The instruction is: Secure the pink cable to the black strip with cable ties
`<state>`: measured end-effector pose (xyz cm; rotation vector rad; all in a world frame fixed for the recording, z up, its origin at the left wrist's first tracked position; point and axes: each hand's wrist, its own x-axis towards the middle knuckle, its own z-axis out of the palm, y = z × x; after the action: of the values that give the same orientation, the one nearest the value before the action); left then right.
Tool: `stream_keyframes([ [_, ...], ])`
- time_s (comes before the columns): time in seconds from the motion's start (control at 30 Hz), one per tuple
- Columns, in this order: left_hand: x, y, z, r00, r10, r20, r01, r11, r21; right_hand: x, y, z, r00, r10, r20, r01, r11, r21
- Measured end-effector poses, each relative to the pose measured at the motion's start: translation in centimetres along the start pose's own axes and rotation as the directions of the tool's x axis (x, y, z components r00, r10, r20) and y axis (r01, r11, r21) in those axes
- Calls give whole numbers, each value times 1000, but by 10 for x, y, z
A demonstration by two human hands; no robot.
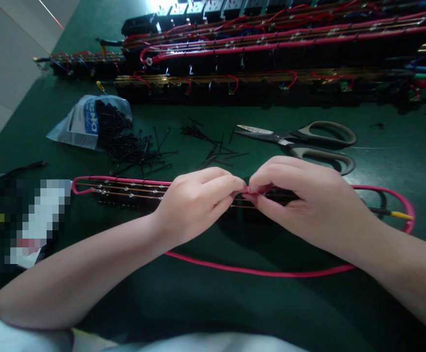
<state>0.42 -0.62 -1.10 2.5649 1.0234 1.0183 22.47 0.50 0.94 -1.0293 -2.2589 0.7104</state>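
A long power strip assembly (146, 192) with copper bars and a black body lies across the table in front of me. A red cable (139, 182) runs along its far edge, bends round the left end, and loops out at the right. My left hand (201, 198) is closed, thumb and forefinger pinched at the cable near the middle of the strip. Fingertip to fingertip with it, my right hand (297, 195) pinches the same spot, where a bit of red shows between the fingers. Whether a thin tie is also in the fingers is hidden.
Scissors (282, 139) lie just beyond my right hand. Loose black cable ties (216, 154) are scattered near an open plastic bag of ties (84, 122). More wired strips (235, 49) line the back. A phone-like object, partly pixelated (40, 220), and black cables are at left.
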Motion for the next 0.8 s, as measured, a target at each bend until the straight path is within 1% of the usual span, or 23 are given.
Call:
stream_keyframes([
  [0.17,1,0,-1,1000,-11,22,11,1000,3,-2,1,0,1000,-18,-9,18,999,-28],
  [0.37,2,0,-2,999,-8,47,10,999,-42,0,-1,-2,1000,14,22,-14,1000,7],
  [0.5,2,-1,-2,999,-5,40,7,999,-39,0,0,-1,1000,4,18,-4,1000,12],
  [0.8,4,0,0,999,-40,0,40,999,-23,0,3,2,1000,-15,11,15,1000,-6],
])
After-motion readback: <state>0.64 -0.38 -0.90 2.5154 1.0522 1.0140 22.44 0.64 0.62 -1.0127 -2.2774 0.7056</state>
